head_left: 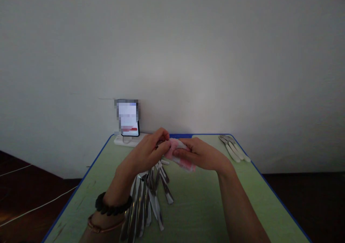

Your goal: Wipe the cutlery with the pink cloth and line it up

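Observation:
Over the far middle of the table, my left hand (148, 148) and my right hand (201, 153) meet at a pink and white cloth (174, 146). My right hand is closed around the cloth, with its thumb on top. The fingers of my left hand are pinched at the cloth's left end. A dark, shiny bit of what looks like cutlery (161, 142) shows between them; most of it is hidden, so its kind is unclear. Below my left hand, several metal utensils (140, 203) lie in a loose pile, partly under my wrist.
Three utensils with white handles (237, 152) lie at the table's far right corner. A lit phone (129, 119) stands on a white base (121, 140) at the far left. The green table (196, 207) has a blue edge and meets the wall (172, 56).

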A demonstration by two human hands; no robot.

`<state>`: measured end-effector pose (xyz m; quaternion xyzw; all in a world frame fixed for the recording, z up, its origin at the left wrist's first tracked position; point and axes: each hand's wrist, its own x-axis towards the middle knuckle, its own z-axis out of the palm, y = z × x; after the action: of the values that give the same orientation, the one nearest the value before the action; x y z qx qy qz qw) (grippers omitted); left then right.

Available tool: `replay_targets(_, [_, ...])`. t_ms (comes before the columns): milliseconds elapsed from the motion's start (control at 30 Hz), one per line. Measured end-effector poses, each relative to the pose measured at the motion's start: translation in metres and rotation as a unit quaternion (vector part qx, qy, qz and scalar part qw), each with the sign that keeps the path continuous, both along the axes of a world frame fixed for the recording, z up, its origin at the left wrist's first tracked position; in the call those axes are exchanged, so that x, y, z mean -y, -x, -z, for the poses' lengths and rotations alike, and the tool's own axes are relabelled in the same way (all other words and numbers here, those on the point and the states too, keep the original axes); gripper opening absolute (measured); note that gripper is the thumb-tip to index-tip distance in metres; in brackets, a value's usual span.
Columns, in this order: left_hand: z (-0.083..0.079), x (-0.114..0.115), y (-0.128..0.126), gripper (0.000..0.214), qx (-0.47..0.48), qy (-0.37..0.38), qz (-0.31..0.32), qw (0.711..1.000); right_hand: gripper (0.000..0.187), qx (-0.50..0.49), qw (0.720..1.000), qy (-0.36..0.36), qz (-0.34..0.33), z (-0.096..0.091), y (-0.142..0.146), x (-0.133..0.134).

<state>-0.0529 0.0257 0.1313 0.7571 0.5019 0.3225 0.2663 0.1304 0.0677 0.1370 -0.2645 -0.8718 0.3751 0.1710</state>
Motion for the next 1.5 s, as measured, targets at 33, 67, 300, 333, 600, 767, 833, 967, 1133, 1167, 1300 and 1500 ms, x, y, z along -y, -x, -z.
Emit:
replay_targets(33, [-0.002, 0.001, 0.001, 0.020, -0.041, -0.005, -0.009, 0.999, 0.031, -0.001, 1.000, -0.007, 0.008, 0.001, 0.000, 0.000])
replay_targets(67, [-0.003, 0.002, 0.001, 0.025, -0.079, -0.008, -0.017, 0.997, 0.031, -0.004, 1.000, -0.014, 0.012, 0.002, 0.001, 0.000])
replay_targets(300, [0.006, -0.002, -0.001, 0.042, -0.118, 0.005, 0.000, 0.993, 0.032, 0.007, 0.998, -0.055, 0.013, 0.009, 0.005, -0.002])
replay_targets(333, [0.009, -0.004, -0.001, 0.044, -0.110, 0.003, -0.005, 0.994, 0.031, 0.013, 0.998, -0.059, 0.014, 0.010, 0.004, -0.003])
replay_targets(600, [0.019, -0.015, 0.012, 0.046, -0.034, 0.038, -0.059, 0.997, 0.033, 0.029, 0.999, 0.026, 0.002, 0.011, -0.010, -0.013])
replay_targets(767, [0.023, -0.015, 0.024, 0.048, -0.025, 0.044, -0.071, 0.996, 0.035, 0.046, 0.998, 0.049, 0.004, 0.018, -0.018, -0.019])
replay_targets(833, [0.025, -0.016, 0.026, 0.049, -0.017, 0.050, -0.082, 0.995, 0.037, 0.044, 0.997, 0.059, 0.007, 0.020, -0.021, -0.021])
replay_targets(967, [0.031, -0.018, 0.033, 0.051, -0.005, 0.070, -0.105, 0.992, 0.039, 0.054, 0.995, 0.081, 0.014, 0.022, -0.029, -0.025])
replay_targets(1133, [0.034, -0.020, 0.054, 0.049, -0.003, 0.064, -0.169, 0.983, 0.043, 0.117, 0.988, 0.071, 0.075, 0.034, -0.039, -0.033])
replay_targets(1167, [0.033, -0.019, 0.057, 0.047, -0.002, 0.056, -0.192, 0.980, 0.043, 0.128, 0.985, 0.065, 0.093, 0.040, -0.038, -0.034])
replay_targets(1300, [0.028, -0.018, 0.056, 0.047, -0.042, 0.071, -0.208, 0.975, 0.040, 0.205, 0.974, 0.062, 0.069, 0.066, -0.023, -0.031])
replay_targets(1500, [0.023, -0.016, 0.025, 0.050, -0.076, 0.084, -0.158, 0.981, 0.057, 0.039, 0.979, -0.008, 0.199, 0.066, -0.020, -0.011])
